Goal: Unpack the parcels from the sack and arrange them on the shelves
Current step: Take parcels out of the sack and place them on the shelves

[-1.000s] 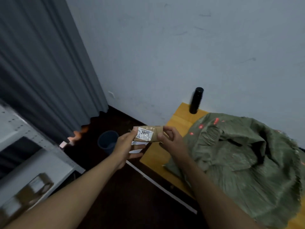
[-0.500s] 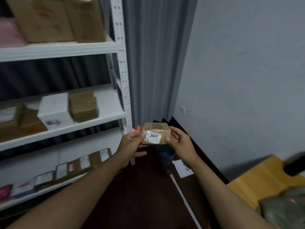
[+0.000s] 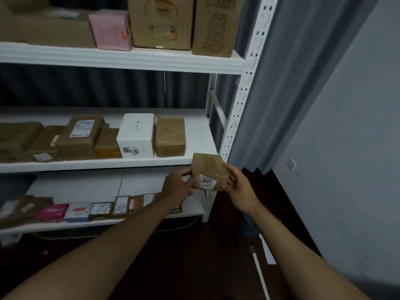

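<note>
I hold a small brown cardboard parcel (image 3: 208, 167) with a white handwritten label on its near face, in front of the right end of the white shelving unit (image 3: 121, 61). My left hand (image 3: 176, 185) grips its left side and my right hand (image 3: 239, 188) grips its right side. The parcel hovers just off the front edge of the middle shelf (image 3: 108, 164), beside a bare stretch at that shelf's right end. The sack is out of view.
The middle shelf carries a white box (image 3: 136, 135), a taped brown parcel (image 3: 170, 136) and several brown parcels further left. Large cartons and a pink box (image 3: 110, 29) fill the top shelf. Small parcels line the bottom shelf (image 3: 104, 221). A grey curtain (image 3: 292, 83) hangs at right.
My view swung left from the sack on the wooden table to the shelving. Both hands kept their grip and carried the parcel up to the middle shelf's right end.
</note>
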